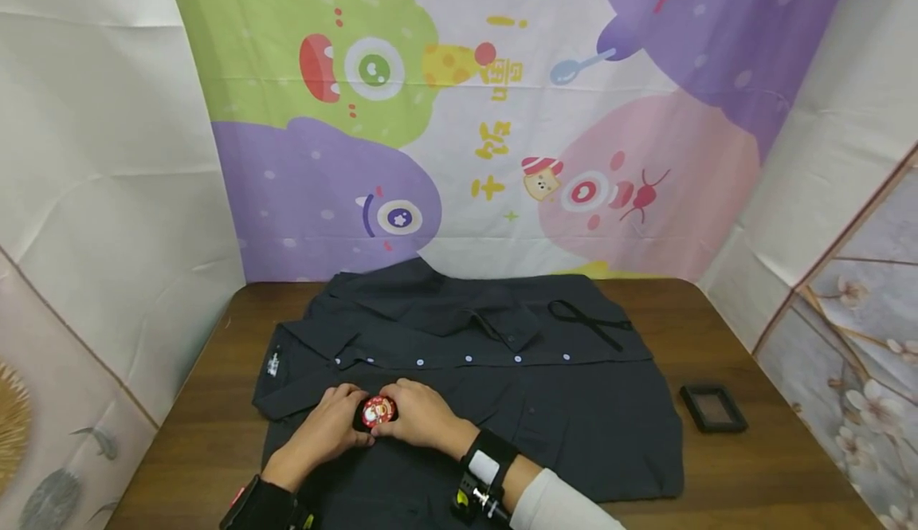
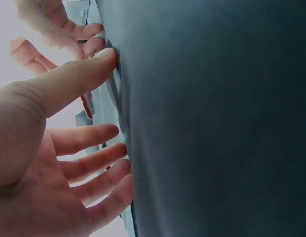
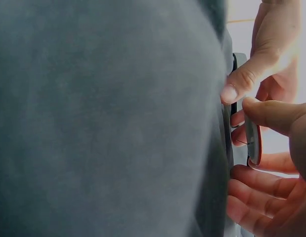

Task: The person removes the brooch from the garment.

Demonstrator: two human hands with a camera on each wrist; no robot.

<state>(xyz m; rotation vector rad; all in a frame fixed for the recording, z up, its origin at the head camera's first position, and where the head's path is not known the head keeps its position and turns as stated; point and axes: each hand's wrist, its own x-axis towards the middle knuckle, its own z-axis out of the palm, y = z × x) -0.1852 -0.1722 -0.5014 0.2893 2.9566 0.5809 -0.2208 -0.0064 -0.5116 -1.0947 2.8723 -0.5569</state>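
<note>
Your right fingers (image 3: 264, 181) pinched badge (image 1: 378, 411); your left fingers (image 2: 96, 163) spread wide at shirt (image 1: 574, 426). Slack in shirt risked snagging pin (image 3: 243, 142); loosened grip risked pricking you.

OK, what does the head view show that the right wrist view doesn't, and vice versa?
Only the head view: the printed red face of the badge, white buttons, the black frame on the table and the monster-print curtain.

Only the right wrist view: the badge edge-on, with a thin line behind it, possibly its pin.

Both: the left grip, the right grip holding the badge, and the dark shirt.
</note>
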